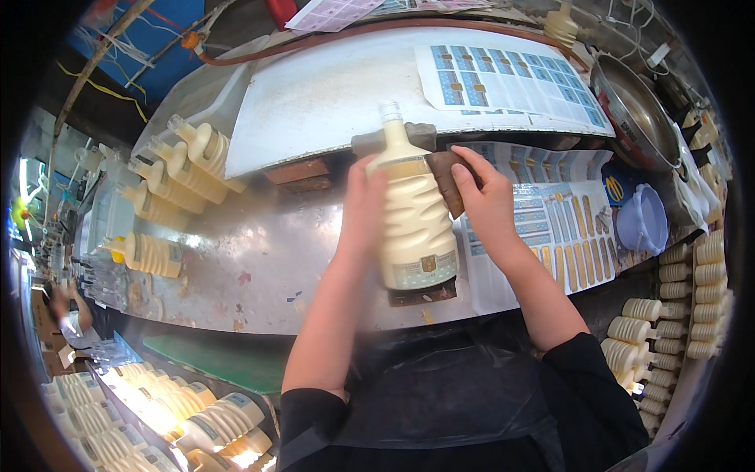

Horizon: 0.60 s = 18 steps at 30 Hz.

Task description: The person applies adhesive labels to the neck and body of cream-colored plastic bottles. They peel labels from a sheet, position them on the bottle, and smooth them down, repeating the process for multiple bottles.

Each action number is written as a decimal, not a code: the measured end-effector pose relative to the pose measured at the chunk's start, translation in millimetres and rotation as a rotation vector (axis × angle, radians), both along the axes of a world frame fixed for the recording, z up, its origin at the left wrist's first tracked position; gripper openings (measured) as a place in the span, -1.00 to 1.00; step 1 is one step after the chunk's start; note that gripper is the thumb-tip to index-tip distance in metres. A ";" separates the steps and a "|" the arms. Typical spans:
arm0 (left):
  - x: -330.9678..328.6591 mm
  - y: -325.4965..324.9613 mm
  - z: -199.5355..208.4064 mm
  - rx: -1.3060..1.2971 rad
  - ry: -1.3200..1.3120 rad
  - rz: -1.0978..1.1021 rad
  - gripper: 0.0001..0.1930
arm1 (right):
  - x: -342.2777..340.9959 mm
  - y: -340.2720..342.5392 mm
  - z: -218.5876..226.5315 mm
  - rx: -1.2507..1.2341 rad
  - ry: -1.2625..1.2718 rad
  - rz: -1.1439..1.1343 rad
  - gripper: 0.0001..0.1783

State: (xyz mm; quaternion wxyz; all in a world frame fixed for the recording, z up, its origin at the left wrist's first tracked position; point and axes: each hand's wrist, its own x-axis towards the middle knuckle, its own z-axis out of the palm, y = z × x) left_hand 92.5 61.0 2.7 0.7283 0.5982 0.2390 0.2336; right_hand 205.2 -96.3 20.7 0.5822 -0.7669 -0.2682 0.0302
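Observation:
A cream bottle (413, 216) with wavy ridges and a clear threaded neck lies in front of me, its neck pointing away. It has a pale blue label with a gold emblem near its base and another band near its shoulder. My left hand (362, 204) is at the bottle's left side; motion smears its fingers. Between the thumb and fingers of my right hand (484, 189) is a flat dark-brown pad (448, 182), its edge against the bottle's upper right side. Label sheets (578, 228) with blue and gold strips lie beside my right forearm.
Several cream bottles (193, 169) lie at the left of the metal table (236, 275). A white board (330, 86) carries another label sheet (511, 79). On the right are a purple bucket (641, 220) and a metal pan (637, 110). More bottles fill both lower sides. A person (75, 315) is far left.

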 end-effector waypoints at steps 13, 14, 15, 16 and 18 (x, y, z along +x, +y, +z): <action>-13.9 15.8 44.4 -0.173 -0.148 -0.113 -0.49 | -74.5 3.9 59.8 -0.032 -1.071 0.344 -0.67; -13.5 17.1 52.0 -0.166 -0.158 -0.123 -0.47 | -83.9 4.5 61.8 -0.092 -1.087 0.380 -0.66; -15.9 15.9 62.4 -0.100 -0.160 -0.136 -0.45 | -91.8 4.6 62.4 -0.147 -1.101 0.414 -0.65; -16.9 15.8 72.1 -0.080 -0.115 -0.187 -0.46 | -96.9 3.9 63.6 -0.203 -1.115 0.447 -0.63; -19.4 16.6 86.6 -0.046 -0.025 -0.283 -0.48 | -98.4 0.1 71.0 -0.088 -1.087 0.414 -0.59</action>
